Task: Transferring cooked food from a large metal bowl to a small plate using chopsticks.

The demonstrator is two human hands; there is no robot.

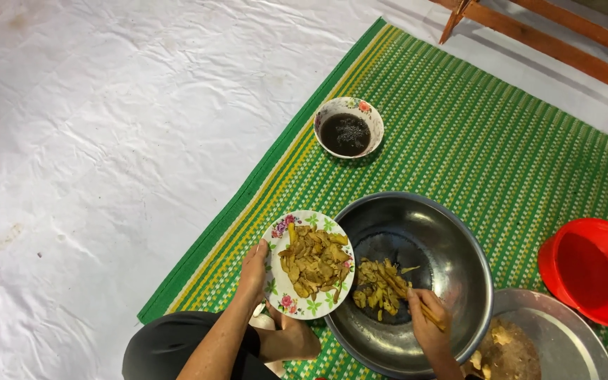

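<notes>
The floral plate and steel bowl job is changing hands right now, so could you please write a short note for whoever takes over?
Left hand: holds the floral plate by its rim, tilted at the edge of the big steel bowl.
Right hand: inside the bowl, holding chopsticks by the yellow slices already there.
Done: a small pile of slices lies in the bowl.
Left: most slices are on the plate.
Nearby on the green mat: a small bowl of dark liquid, a red basin, and a second steel bowl with scraps.
</notes>
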